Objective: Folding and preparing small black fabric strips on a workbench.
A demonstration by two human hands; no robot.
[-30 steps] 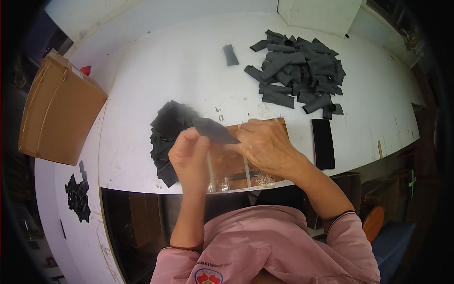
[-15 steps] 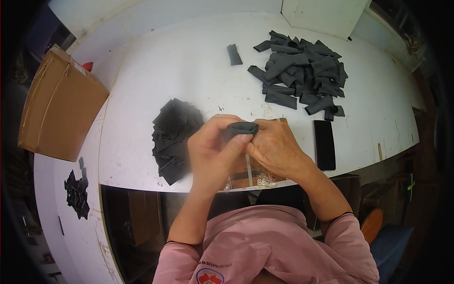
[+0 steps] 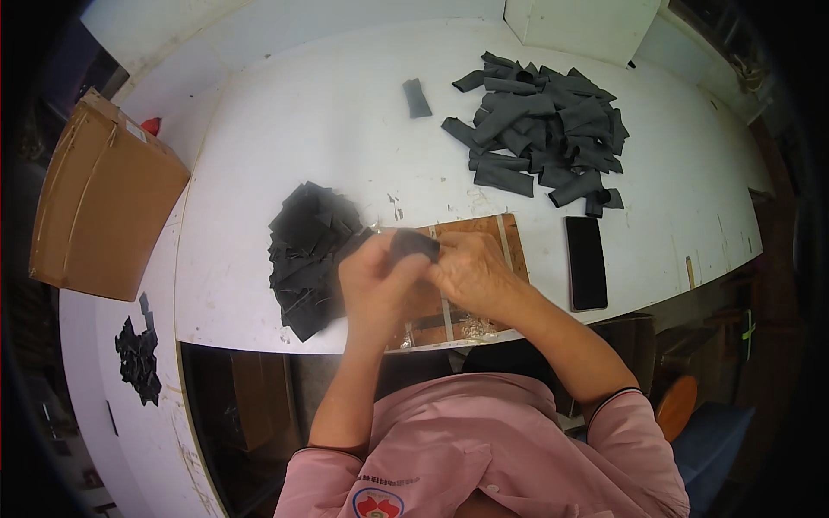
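Observation:
A dark grey fabric tube (image 3: 414,245) is held between my two hands, just over the near edge of the table. My left hand (image 3: 373,274) is wrapped round it, the thumb lying along its near side; motion smears these fingers a little. The fingers of my right hand (image 3: 473,269) are closed at the tube's right end. Close beside my left hand lies a heap of flat black fabric pieces (image 3: 306,250). Beneath both hands is a brown board (image 3: 484,237) with pale strips across it.
At the far right is a large pile of dark grey fabric tubes (image 3: 518,121), with one single tube (image 3: 416,98) lying apart. A black phone (image 3: 586,263) rests right of the board. Leftward stand a cardboard box (image 3: 108,198) and a smaller black fabric heap (image 3: 138,358).
Both hands have shifted slightly left with the fabric tube, baring more of the board. Its folded open end faced me before; now more of its side shows.

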